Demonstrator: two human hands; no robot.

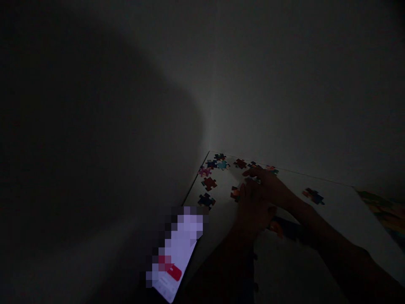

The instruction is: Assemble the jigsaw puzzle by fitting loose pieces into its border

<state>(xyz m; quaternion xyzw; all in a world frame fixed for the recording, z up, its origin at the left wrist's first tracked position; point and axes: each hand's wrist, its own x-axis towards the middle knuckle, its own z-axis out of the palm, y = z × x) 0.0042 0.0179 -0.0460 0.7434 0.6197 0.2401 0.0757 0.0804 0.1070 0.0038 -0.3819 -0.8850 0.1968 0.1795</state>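
Note:
In dim light, my left hand [255, 213] rests low over the white table, its fingers pointing away from me. Partly covered by its edge is a red and orange jigsaw piece [234, 193]; I cannot tell whether the hand grips it. Just beyond, my right hand [270, 185] reaches across from the right with curved fingers around what looks like a small puzzle piece [257, 180], mostly hidden. Beyond its fingertips lie a dark red puzzle piece [240, 164] and a pink and teal one [272, 169]. Under my forearms some joined dark blue pieces [286, 228] partly show.
Several loose pieces, among them a teal one [223, 165], a brown-red one [209, 183] and a dark blue one [206, 200], lie along the left edge. A lit phone [186, 236] stands at the front left. Walls [284, 84] meet behind the white table [341, 211].

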